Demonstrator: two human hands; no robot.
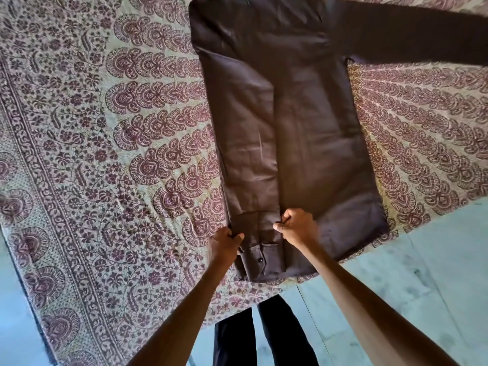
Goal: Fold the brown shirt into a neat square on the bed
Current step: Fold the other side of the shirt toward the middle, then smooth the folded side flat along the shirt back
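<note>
At the bed's [105,159] near edge, the left hand [225,243] and right hand [297,227] each pinch the folded-in sleeve [254,196] above its buttoned cuff [262,262]. The brown shirt [317,133] lies flat (faint creases), its other sleeve [409,38] stretched toward the right edge.

I record the left forearm [188,313] and right forearm [364,305] bare to the frame's edge, and the left hand [224,243] and right hand [297,227] uncovered. Below them I see dark trousers [287,339], probably black; shadow hides the fabric's detail.

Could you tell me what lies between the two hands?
Head view: the folded-in sleeve of the brown shirt, just above its cuff, spans from left hand to right hand.
</note>
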